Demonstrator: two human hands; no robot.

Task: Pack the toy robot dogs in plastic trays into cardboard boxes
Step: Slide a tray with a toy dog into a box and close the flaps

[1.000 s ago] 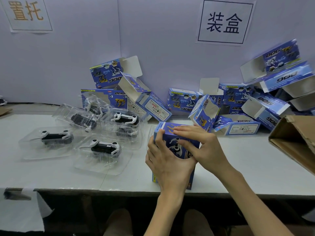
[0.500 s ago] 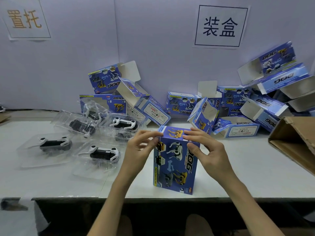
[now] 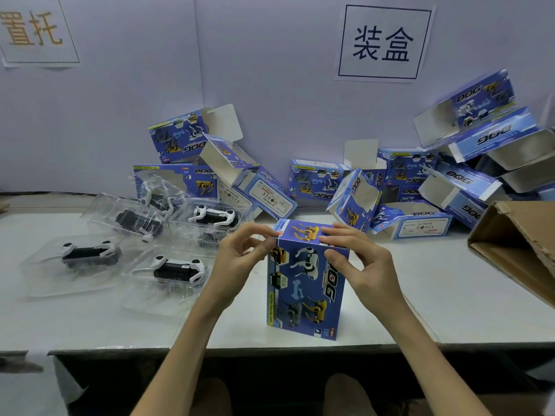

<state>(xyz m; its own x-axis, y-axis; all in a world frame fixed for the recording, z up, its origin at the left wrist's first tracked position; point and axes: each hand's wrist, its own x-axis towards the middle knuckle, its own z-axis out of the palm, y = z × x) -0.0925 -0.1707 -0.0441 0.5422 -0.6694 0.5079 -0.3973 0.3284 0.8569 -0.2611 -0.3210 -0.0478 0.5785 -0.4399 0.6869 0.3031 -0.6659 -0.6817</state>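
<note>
Item, centre of the frame: blue box [image 3: 306, 283], standing upright on end on the white table [image 3: 420, 295], its base close to the near table edge. Top flap shut.

Your left hand [image 3: 237, 259] pinches the box's upper left corner with its fingertips. Your right hand [image 3: 360, 265] grips the upper right corner, fingers lying across the closed top and thumb on the front face. Both hands are closed on the box.

Item, left of the frame: clear plastic trays, each holding a black-and-white toy dog. Nearest tray [image 3: 168, 274] lies just beside your left forearm; another tray [image 3: 72, 259] sits farther left; more trays [image 3: 210, 220] are heaped behind them, overlapping.

Item, rear of the table against the wall: piled empty boxes [image 3: 399, 178], many with flaps open; the nearest leans just behind the held box.

Item, right edge of the frame: brown carton [image 3: 516, 244], its open mouth facing you.

Open table surface: a broad bare stretch to the right of the box, between your right hand and the carton; a narrower strip at lower left along the near edge.
</note>
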